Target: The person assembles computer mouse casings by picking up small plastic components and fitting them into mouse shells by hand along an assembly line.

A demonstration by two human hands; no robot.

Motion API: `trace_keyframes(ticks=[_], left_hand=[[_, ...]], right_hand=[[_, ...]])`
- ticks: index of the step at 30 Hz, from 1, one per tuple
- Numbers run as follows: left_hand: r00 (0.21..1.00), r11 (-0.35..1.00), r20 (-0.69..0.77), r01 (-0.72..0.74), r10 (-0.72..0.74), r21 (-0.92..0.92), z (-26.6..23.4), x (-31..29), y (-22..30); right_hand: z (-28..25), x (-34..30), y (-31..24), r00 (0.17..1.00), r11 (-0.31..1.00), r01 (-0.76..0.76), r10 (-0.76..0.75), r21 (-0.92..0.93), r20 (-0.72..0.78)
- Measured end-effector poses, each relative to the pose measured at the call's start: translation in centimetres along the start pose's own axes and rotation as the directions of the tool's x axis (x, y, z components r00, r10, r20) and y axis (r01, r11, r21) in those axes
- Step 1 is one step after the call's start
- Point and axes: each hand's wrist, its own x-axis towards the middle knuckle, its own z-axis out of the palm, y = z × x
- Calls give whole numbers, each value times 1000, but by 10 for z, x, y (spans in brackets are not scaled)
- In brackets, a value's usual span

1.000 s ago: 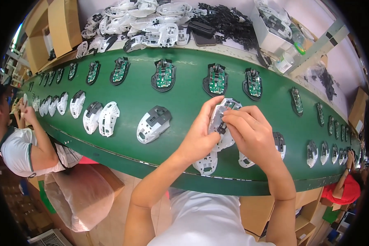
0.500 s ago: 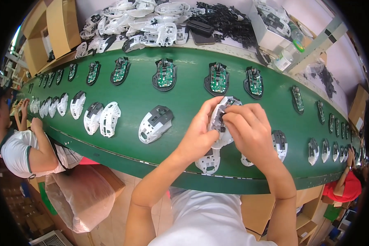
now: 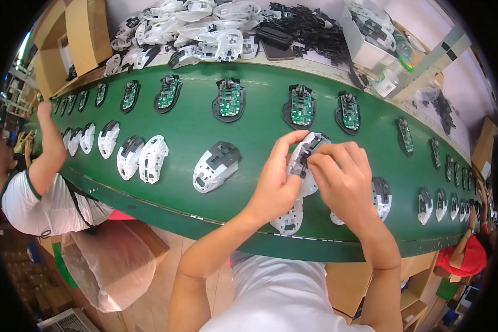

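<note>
In my left hand is a white computer mouse shell, tilted with its inner side up, fingers along its left edge. The fingertips of my right hand are pinched together at a small black plastic part in the shell; the fingers partly hide it. Below my hands, another white shell lies on the green belt. A white shell with a grey top shows beside my right wrist. To the left lies another grey-and-white shell.
Mouse bases with green circuit boards form a row along the belt's far side. Behind are piled white shells, black plastic parts and a white box. Co-workers sit at left and right.
The left co-worker's arm has swung up and out over the belt. My hands stay at the shell, with the fingertips slightly shifted. The whole view has shifted a little to the right.
</note>
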Motion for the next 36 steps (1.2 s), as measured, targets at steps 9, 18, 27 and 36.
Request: trace_keyframes(ticks=[9, 18, 27, 36], left_hand=[[987, 965, -38, -145, 157, 218, 3, -3, -5], [980, 972, -67, -173, 186, 158, -3, -2, -8], [966, 953, -90, -220, 243, 210, -4, -3, -6], [958, 945, -99, -242, 268, 219, -9, -3, -5]], right_hand=[[1, 2, -3, 999, 993, -29, 27, 113, 17], [3, 5, -10, 996, 988, -83, 87, 130, -25], [7, 8, -13, 997, 997, -66, 68, 51, -41], [13, 8, -10, 992, 993, -115, 116, 21, -51]])
